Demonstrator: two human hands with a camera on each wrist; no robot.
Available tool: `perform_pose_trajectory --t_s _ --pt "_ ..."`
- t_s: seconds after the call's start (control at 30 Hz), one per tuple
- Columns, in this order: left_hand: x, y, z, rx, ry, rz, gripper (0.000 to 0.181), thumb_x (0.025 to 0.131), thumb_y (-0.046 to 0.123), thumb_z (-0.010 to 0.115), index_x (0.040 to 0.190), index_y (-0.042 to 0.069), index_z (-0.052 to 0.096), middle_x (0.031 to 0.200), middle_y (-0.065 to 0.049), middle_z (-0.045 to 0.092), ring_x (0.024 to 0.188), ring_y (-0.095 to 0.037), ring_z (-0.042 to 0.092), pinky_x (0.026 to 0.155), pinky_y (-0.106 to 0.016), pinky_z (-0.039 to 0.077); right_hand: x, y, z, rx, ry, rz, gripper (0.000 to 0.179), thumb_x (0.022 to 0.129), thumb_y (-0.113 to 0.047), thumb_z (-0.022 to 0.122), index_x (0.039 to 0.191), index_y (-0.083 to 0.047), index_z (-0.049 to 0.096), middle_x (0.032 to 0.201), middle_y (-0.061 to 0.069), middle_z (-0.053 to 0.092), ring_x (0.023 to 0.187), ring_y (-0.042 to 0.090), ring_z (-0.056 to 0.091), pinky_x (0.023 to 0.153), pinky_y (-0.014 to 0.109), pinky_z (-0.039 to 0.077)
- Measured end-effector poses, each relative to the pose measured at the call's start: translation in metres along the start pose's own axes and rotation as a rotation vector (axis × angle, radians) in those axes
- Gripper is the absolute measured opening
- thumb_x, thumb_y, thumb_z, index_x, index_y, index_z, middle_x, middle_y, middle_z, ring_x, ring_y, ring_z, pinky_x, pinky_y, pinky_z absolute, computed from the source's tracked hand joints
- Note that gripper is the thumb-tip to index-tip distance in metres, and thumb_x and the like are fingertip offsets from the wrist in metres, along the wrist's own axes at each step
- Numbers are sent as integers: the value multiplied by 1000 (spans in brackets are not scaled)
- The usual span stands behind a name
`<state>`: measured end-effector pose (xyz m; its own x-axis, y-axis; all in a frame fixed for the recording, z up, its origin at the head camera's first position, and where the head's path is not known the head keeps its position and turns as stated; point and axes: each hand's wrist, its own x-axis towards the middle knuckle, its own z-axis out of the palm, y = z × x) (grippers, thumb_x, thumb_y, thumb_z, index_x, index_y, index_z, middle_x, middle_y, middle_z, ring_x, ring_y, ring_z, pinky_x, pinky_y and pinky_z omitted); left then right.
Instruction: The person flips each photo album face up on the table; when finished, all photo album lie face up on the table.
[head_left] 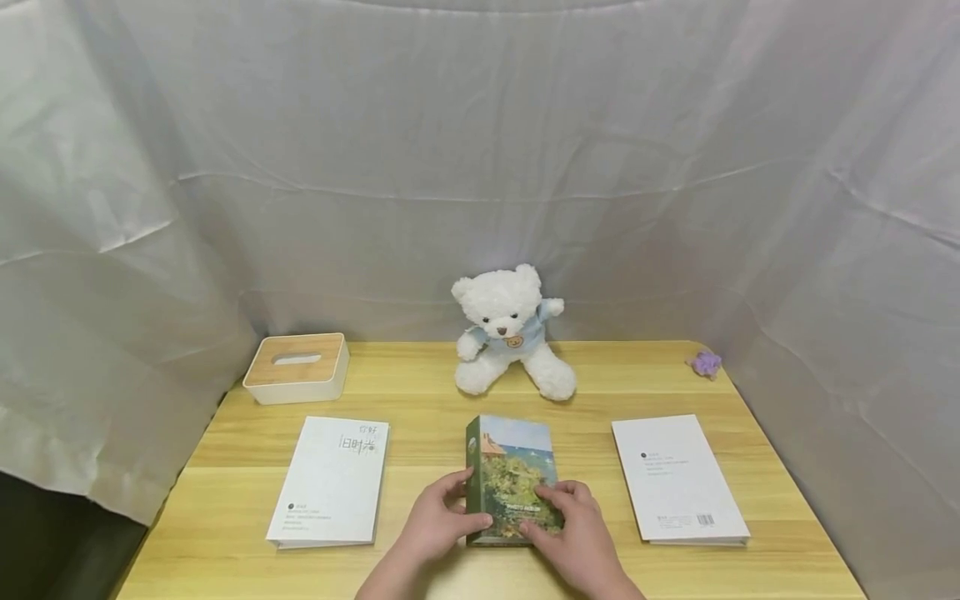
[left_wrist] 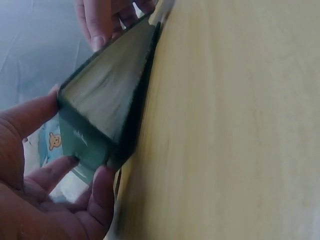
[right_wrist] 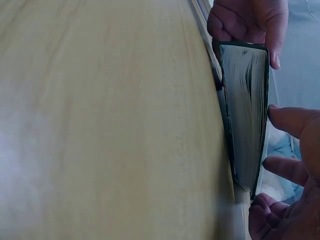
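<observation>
Hands [head_left: 437,518] [head_left: 577,533] on album [head_left: 512,471] — bear [head_left: 516,336] behind, seated

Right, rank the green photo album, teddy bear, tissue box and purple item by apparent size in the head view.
1. Green photo album and teddy bear: too alike to rank; the album sits nearer the camera.
2. Tissue box
3. Purple item

Green-spined album [head_left: 513,471] with painted blue-green scene, 2 white books [head_left: 330,483] [head_left: 678,483], ornament [head_left: 706,364] perhaps purple
</observation>
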<state>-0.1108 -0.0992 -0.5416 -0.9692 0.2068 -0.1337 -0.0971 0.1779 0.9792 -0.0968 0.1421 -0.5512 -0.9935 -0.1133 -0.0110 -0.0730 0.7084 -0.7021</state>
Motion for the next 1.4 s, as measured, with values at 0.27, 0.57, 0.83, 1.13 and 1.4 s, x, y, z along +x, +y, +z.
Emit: perform_pose_trajectory --t_s 0.27,0.57,0.83,1.13,1.4 --pt "1 0 2 36 37 -26 85 84 6 87 155 -8 43 144 -36 55 102 -29 66 83 -42 61 -2 0 5 75 -81 59 75 86 -47 87 147 -11 63 130 17 56 109 30 63 90 56 58" --pt "0 1 1 -54 17 -79 87 84 -3 81 158 -10 35 142 -39 51 109 -37 68 71 -39 64 -1 3 4 61 -80 53 86 86 -50 87 150 -3 56 124 13 55 88 19 57 73 37 53" --pt "-1 -2 -1 -70 27 -97 88 84 -6 78 159 -10 32 139 -36 53 105 -30 68 70 -41 64 -2 2 4 68 -94 56 86 87 -48 86 149 2 54 131 19 53 76 15 46 62 29 41" --pt "-1 -4 -2 -82 22 -96 91 87 -3 79 159 -14 25 138 -34 55 103 -30 69 73 -41 64 -2 2 3 104 -110 51 81 89 -46 85 149 -1 56 124 14 51 77 17 44 63 29 39" --pt "0 3 -6 59 79 -103 92 90 14 84 158 -14 28 146 -39 48 117 -40 60 92 -50 59 -3 5 3 108 -107 45 80 89 -44 85 148 2 55 115 9 48 78 14 44 66 27 40"
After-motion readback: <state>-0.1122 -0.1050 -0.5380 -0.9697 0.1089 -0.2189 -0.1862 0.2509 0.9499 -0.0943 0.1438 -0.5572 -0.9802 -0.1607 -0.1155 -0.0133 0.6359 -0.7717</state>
